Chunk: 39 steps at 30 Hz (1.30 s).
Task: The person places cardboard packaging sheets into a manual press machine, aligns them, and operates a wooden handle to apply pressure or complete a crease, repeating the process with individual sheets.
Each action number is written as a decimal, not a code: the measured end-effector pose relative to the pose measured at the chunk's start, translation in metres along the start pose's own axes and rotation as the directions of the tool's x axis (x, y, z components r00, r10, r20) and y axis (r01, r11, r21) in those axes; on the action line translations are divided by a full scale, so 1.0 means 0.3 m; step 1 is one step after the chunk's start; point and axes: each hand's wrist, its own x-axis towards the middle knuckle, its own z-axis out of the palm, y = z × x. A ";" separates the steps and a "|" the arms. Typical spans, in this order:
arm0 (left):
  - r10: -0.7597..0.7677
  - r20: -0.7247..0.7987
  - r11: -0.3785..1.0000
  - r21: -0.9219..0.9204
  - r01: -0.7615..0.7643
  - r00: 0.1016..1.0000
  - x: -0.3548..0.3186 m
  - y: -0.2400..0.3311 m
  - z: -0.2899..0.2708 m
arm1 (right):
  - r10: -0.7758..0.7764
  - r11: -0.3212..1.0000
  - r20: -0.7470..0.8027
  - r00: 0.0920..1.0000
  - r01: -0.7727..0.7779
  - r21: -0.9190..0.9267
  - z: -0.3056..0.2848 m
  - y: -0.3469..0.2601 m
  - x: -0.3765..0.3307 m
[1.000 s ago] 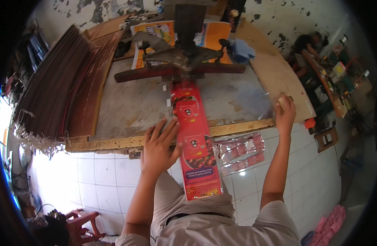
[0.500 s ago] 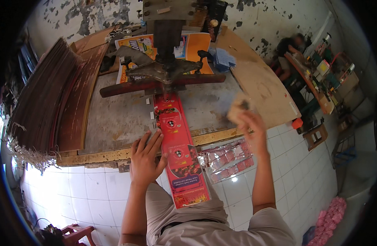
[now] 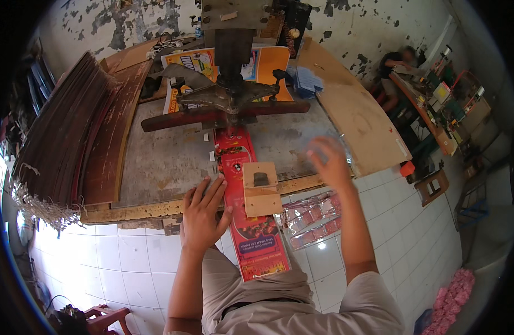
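Note:
A long red printed strip (image 3: 260, 251) with food pictures, seemingly one or more overlapping sheets, runs from under the press head (image 3: 229, 106) over the table's front edge to my lap. My left hand (image 3: 205, 218) lies along the strip's left edge at the table edge, fingers stretched out and slightly spread. A light brown board-like block (image 3: 261, 204) with a dark square patch and small holes rests on the strip, right of that hand. Over the table to the right, apart from the block, my right hand (image 3: 331, 162) is smeared by motion; whether it holds anything is unclear.
Tall brown sheets (image 3: 61, 134) stand at the left. Small white pieces (image 3: 212, 156) lie beside the strip. Behind the press are printed sheets (image 3: 271, 61) and a blue stack (image 3: 306, 82). Shiny clear-and-red packs (image 3: 310, 215) sit below the front edge. Another person (image 3: 390, 78) sits far right.
The light brown block, in my right hand before, now lies on the red strip. My right hand has let go of it and is a little farther left. My left hand stays on the strip.

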 end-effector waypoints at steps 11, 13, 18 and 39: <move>-0.004 -0.030 0.999 -0.033 0.003 1.000 -0.002 -0.005 0.017 | 0.175 0.985 0.338 0.925 -0.165 -0.059 -0.070 0.376 0.145; -0.001 -0.023 1.000 -0.014 0.000 1.000 -0.003 -0.006 0.009 | 0.136 0.990 0.311 0.941 -0.116 -0.083 -0.063 0.379 0.147; 0.007 -0.016 1.000 -0.012 -0.007 1.000 0.003 -0.001 0.013 | 0.180 0.982 0.205 0.962 -0.166 -0.086 -0.054 0.437 0.144; 0.011 -0.038 0.999 -0.029 -0.012 0.999 -0.001 -0.008 0.013 | -0.397 0.902 0.338 0.854 0.293 0.317 0.083 -0.284 0.099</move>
